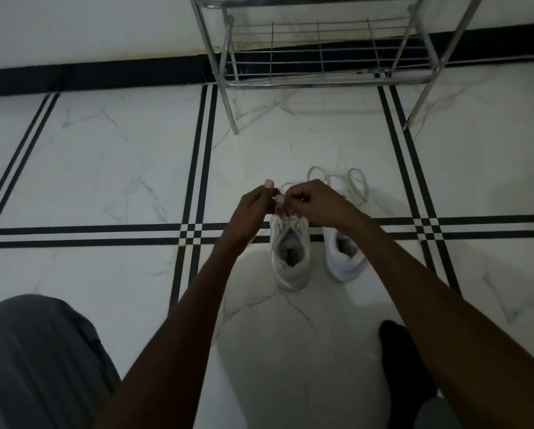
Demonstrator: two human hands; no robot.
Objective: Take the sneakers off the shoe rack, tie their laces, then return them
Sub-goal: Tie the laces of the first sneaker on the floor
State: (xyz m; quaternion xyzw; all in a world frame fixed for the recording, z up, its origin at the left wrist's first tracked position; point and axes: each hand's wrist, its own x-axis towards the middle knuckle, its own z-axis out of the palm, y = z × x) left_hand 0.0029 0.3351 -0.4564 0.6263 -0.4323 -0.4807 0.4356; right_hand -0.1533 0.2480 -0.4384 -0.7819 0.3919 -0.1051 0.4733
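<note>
Two white sneakers stand side by side on the tiled floor, heels toward me. Over the tongue of the left sneaker (pixel 290 261) my left hand (pixel 254 209) and my right hand (pixel 313 201) meet, each pinching a piece of its white lace. The right sneaker (pixel 344 258) is partly hidden under my right forearm. Its loose laces (pixel 357 184) lie in loops on the floor beyond the hands. The chrome wire shoe rack (pixel 327 82) stands against the wall ahead, its lowest shelf bare.
The floor is white marble tile (pixel 104 168) with black double stripes. A black skirting band runs along the wall. My grey-trousered knee (pixel 39 363) is at the lower left and a dark-socked foot (pixel 405 363) at the lower right.
</note>
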